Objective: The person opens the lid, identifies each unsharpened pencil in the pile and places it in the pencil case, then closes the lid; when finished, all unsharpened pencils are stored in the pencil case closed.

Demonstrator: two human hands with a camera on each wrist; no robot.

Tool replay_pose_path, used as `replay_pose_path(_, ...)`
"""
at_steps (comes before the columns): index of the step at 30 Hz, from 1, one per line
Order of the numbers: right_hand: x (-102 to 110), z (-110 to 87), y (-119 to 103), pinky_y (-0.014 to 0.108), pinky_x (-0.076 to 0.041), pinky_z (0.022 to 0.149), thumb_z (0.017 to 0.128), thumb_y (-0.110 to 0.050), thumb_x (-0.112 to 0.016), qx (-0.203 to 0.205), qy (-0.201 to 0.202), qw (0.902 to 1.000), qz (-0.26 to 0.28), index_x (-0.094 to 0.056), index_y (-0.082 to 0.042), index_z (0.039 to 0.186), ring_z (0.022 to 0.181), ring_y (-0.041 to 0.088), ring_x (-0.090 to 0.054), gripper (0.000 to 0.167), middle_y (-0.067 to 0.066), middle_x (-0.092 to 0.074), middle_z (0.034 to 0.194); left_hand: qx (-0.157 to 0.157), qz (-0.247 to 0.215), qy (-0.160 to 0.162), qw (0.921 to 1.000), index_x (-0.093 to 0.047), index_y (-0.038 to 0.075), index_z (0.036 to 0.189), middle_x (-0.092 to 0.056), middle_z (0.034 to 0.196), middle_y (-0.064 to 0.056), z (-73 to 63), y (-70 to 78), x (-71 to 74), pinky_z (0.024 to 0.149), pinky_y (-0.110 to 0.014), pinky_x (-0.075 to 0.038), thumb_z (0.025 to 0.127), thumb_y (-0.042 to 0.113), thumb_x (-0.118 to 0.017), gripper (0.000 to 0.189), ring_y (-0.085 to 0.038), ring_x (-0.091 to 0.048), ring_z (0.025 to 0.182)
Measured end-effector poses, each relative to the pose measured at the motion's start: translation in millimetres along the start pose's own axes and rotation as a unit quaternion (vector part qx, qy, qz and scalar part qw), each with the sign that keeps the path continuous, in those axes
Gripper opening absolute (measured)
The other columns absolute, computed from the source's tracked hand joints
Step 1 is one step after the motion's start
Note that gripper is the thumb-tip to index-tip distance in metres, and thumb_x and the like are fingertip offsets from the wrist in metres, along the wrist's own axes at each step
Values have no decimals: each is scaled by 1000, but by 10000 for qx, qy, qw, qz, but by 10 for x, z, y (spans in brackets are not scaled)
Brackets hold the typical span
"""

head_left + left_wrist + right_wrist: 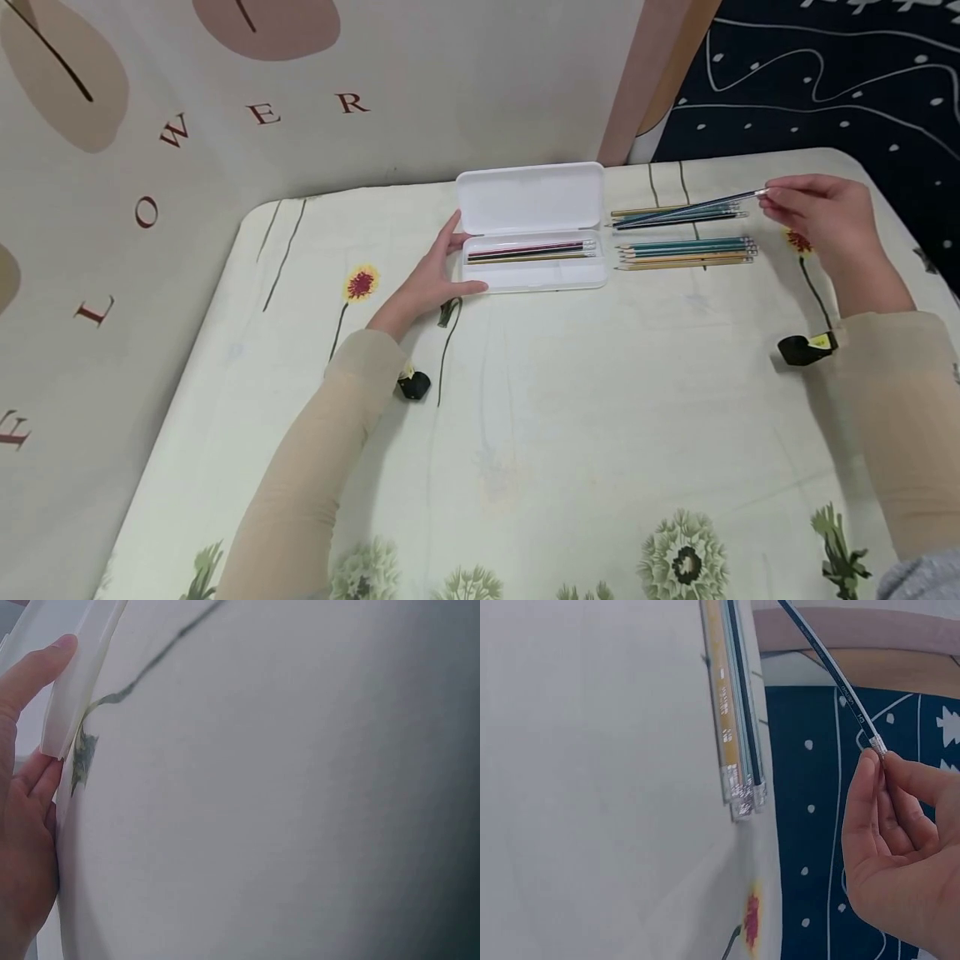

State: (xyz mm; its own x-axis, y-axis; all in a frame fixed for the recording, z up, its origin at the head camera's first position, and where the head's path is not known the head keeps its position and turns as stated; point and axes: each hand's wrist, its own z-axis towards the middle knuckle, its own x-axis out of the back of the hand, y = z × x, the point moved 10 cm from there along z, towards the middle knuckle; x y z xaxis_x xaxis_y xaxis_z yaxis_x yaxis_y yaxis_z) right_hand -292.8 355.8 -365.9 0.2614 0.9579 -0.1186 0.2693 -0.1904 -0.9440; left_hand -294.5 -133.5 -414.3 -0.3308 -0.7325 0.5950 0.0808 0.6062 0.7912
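A white pencil case (525,279) lies with its lid (531,198) folded back; a few red, black and gold pencils (528,253) are inside. My left hand (431,283) grips the case's left end, thumb at the front edge and fingers toward the hinge; the left wrist view shows the thumb (56,656) against its wall. With thumb and fingertips, my right hand (832,217) pinches a dark pencil (829,667) at its silver end. That pencil slants over the back group of gold, teal and black pencils (720,216). In front lies a row of teal and gold pencils (686,256).
A pale flowered cloth (570,417) covers the table. Behind it hangs a light curtain-like sheet (450,108) with printed letters, and a dark patterned cloth (825,83) is at the back right. Black wrist devices (806,349) sit under both forearms.
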Motion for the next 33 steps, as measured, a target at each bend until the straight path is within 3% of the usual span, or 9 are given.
replay_pose_path(9, -113, -45, -77, 14, -57, 68, 76, -12, -83, 53, -13, 9999, 153, -76, -12, 104, 77, 5, -73, 28, -6, -74, 90, -47, -53, 25, 10000, 4, 34, 160, -38, 157, -2, -5, 0, 9, 128, -47, -12, 81, 33, -83, 118, -19, -32, 149)
replay_pose_path(21, -316, -66, -105, 15, -58, 69, 80, -7, -80, 146, -200, 9992, 328, -76, -10, 101, 77, 6, -74, 21, -3, -75, 88, -57, -46, 3, 10000, 4, 34, 160, -38, 157, -3, -3, 5, 6, 128, -47, -12, 81, 32, -84, 118, -19, -31, 150)
replay_pose_path(27, -486, -68, -106, 18, -59, 69, 79, 0, -79, 313, -544, 9962, 598, -76, -4, 96, 74, 10, -74, 17, 2, -76, 84, -62, -56, 18, 10000, 3, 33, 160, -39, 156, -2, -2, -1, 7, 128, -46, -13, 81, 31, -84, 118, -19, -32, 149)
replay_pose_path(33, -596, -59, -79, 17, -59, 69, 79, -5, -81, 336, -557, 9971, 405, -77, -6, 98, 75, 9, -74, 20, 0, -76, 86, -65, -74, 36, 9999, 3, 34, 160, -39, 156, -2, -7, -2, 11, 128, -47, -12, 80, 33, -84, 118, -18, -31, 149)
